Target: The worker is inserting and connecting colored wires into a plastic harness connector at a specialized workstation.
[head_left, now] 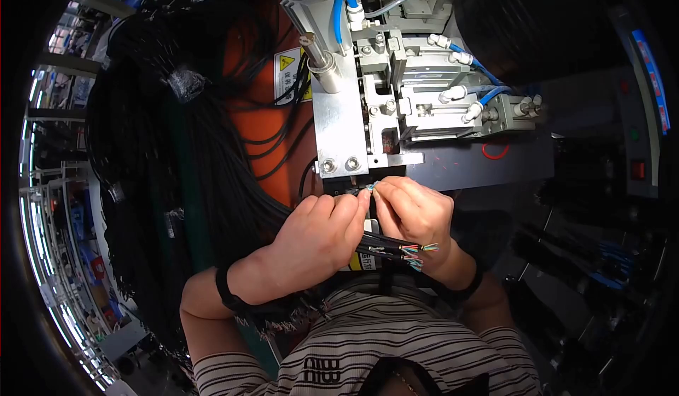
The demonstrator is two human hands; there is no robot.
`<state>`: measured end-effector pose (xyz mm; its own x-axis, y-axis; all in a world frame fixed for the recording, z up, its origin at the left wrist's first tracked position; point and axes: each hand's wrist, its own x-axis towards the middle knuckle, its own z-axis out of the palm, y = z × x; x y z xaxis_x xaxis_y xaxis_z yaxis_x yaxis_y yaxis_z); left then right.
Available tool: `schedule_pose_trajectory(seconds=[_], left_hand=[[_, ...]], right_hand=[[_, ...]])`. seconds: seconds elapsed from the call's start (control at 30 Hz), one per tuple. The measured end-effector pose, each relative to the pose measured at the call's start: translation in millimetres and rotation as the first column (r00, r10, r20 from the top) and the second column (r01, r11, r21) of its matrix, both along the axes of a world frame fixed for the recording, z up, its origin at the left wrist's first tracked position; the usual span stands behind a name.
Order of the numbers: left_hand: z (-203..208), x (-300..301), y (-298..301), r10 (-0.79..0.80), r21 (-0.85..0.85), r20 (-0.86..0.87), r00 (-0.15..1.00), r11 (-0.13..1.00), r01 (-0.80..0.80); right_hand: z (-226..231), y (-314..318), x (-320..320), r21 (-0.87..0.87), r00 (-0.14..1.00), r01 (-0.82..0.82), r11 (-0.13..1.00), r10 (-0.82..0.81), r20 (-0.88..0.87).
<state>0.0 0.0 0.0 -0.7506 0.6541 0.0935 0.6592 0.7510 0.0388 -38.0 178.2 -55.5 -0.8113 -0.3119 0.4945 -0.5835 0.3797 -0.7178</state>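
Observation:
Both hands meet at the front edge of a metal fixture (339, 130). My left hand (315, 233) is closed around several black cables (375, 242). Their stripped ends, with thin coloured wires (411, 249) fanned out, stick out to the right below the fingers. My right hand (417, 208) pinches the small coloured wire end (370, 188) of one cable, right by the left thumb and fingertip. The fingers partly hide that cable end, so I cannot see how its wires lie.
A thick bundle of black cables (226, 169) hangs on the left beside an orange-red surface (265, 166). Pneumatic cylinders (438, 116) with blue hoses (338, 14) stand beyond my hands. A red ring (495, 151) lies on the grey plate. More dark cables (608, 265) hang at the right.

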Motion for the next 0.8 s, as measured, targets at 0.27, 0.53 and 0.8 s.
schedule_pose_trajectory(seconds=[0.27,0.53,0.8], left_hand=[[1.0,1.7,1.5,-0.001,-0.014,-0.003,1.000,1.000,0.001],[1.2,1.0,3.8,0.006,-0.024,0.008,1.000,1.000,-0.006],[2.0,-4.7,-0.3,-0.006,0.009,0.001,1.000,1.000,0.006]], right_hand=[[1.0,-1.2,0.9,-0.013,1.000,0.027,1.000,-0.027,0.002],[14.0,7.3,-8.7,0.150,0.992,-0.086,0.985,0.071,0.102],[-0.6,1.5,-8.0,-0.111,0.999,0.011,0.994,-0.016,-0.047]])
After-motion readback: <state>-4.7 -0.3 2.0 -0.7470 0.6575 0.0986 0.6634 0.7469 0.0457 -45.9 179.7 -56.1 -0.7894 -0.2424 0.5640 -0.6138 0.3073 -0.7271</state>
